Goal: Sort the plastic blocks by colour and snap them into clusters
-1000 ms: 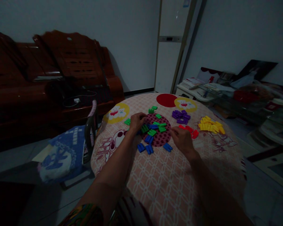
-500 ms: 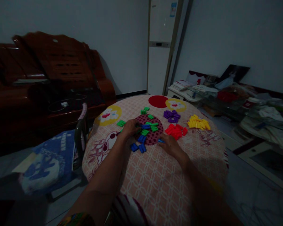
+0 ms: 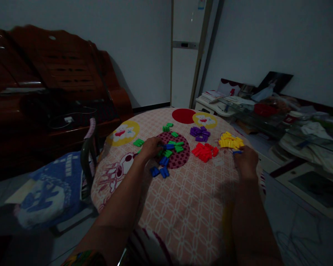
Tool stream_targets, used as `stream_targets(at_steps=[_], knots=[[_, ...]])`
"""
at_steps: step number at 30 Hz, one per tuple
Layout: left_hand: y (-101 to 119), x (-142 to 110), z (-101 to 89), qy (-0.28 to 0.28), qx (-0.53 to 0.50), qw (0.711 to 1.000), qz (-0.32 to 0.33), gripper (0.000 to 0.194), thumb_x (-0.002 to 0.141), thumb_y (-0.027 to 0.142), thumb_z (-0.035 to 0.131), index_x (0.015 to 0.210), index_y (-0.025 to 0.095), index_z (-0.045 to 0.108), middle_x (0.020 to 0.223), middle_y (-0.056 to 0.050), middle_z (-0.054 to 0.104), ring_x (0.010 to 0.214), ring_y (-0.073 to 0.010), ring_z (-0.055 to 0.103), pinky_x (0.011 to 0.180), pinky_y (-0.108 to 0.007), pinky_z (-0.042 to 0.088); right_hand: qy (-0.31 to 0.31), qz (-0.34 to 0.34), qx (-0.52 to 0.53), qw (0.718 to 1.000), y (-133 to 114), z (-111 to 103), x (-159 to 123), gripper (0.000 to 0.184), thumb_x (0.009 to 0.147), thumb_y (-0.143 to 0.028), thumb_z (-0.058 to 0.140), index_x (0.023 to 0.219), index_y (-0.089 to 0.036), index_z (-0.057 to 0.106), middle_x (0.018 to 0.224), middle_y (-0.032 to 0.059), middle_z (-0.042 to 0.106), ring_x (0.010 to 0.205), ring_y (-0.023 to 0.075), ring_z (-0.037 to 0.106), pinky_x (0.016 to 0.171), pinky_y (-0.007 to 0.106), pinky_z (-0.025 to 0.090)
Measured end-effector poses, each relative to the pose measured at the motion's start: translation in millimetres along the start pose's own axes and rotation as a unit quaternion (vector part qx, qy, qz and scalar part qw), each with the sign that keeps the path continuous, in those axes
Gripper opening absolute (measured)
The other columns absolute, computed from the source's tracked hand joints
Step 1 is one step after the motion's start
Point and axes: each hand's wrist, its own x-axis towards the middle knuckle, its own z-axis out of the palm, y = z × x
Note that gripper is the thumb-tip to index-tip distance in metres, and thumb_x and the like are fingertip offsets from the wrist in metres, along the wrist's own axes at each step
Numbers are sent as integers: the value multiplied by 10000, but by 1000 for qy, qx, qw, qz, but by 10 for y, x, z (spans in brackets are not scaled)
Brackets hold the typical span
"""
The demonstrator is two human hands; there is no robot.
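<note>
A small, ridged blue plastic piece (image 3: pixel 237 152) pokes out from the fingertips of the right hand (image 3: pixel 247 162), whose grip is closed on it. It lies at the front of that grip, just on the near side of a heap of glossy yellow plastic pieces (image 3: pixel 230 141); whether it touches the bench is unclear. The left hand (image 3: pixel 152 148) is well apart from it, fingers bent down beside scattered bright green plastic pieces (image 3: pixel 179 148); its fingertips are hidden, so I cannot tell whether that grip is open or holds anything.

Other ribbed blue plastic pieces (image 3: pixel 164 172) lie near the left hand, some mixed with the green ones on a dark red checkered circle printed on the cloth. Between the hands and farther right sit a tight heap of red plastic pieces (image 3: pixel 204 152) and, beyond it, a heap of purple plastic pieces (image 3: pixel 199 133).

The round bench (image 3: pixel 183 203) wears a pinkish-beige cloth with a white lattice of interlocking rings, plus cartoon prints. At its left stands a metal-framed chair (image 3: pixel 88 159) with blue-and-white fabric on the seat. Farther out are a carved, polished reddish-brown wooden sofa (image 3: pixel 66 61), a tall smooth white cabinet unit (image 3: pixel 184 74) and a cluttered glass-topped stand (image 3: pixel 244 114).
</note>
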Motion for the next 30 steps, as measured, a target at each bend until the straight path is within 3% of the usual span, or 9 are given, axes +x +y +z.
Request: stream_targets(at_steps=[5,8,12,15,18,21,24,27,30], knots=[[218,-38,-59,64,-124,990,16,253,732,195,657,944,174,795,892,-56,769,813,-221,696,793,-309,529,-32,-11,-64,997,23,93,-38,350,737,-94,499,966,-94,763,884,180,722,828,275,662,785,384,485],[424,-57,5,66,-208,975,42,263,719,185,667,948,183,796,906,-40,778,808,-200,699,780,-289,534,-48,-1,-65,997,-1,64,-92,349,758,-107,518,1011,-85,758,944,199,715,883,292,665,799,394,490],[607,-48,150,51,-290,953,74,248,725,195,682,946,187,794,920,-38,783,828,-195,708,774,-285,546,71,-3,8,997,-234,-102,-182,416,804,-258,591,1178,-114,700,1041,195,696,938,306,649,832,430,485],[628,-46,201,50,-305,948,81,244,742,205,682,959,176,791,930,-48,783,840,-197,708,774,-287,547,114,-105,157,975,-622,-178,-341,305,879,-312,532,1050,-145,721,960,145,715,882,267,651,828,404,494],[598,-55,204,35,-277,957,73,231,737,202,689,942,173,791,899,-37,782,819,-190,704,767,-282,539,42,-208,288,934,-1036,-123,-611,243,915,-312,520,933,-183,726,890,101,733,808,224,660,780,350,509],[571,-67,200,8,-230,971,70,203,714,210,704,895,183,792,845,-15,778,786,-182,698,767,-276,530,-58,-263,336,902,-1310,8,-890,203,908,-260,538,897,-192,728,858,86,739,762,200,668,738,312,508],[551,-82,170,-47,-253,962,90,258,748,259,685,974,182,783,868,-17,784,788,-182,706,751,-267,532,-144,-284,336,886,-1416,120,-1057,176,889,-217,558,904,-198,733,860,76,743,759,191,674,720,292,502],[486,-101,68,-71,-284,952,85,309,811,287,617,1064,178,757,821,-21,775,715,-175,701,686,-260,529,-185,-277,331,883,-1425,166,-1098,170,876,-203,568,909,-209,735,883,73,748,791,197,684,740,296,509],[368,-126,-63,-62,-172,982,54,147,746,252,671,848,197,760,656,-8,715,627,-182,670,640,-261,498,-204,-255,338,883,-1409,177,-1084,171,881,-228,570,910,-216,738,910,84,756,833,213,698,758,308,524]])
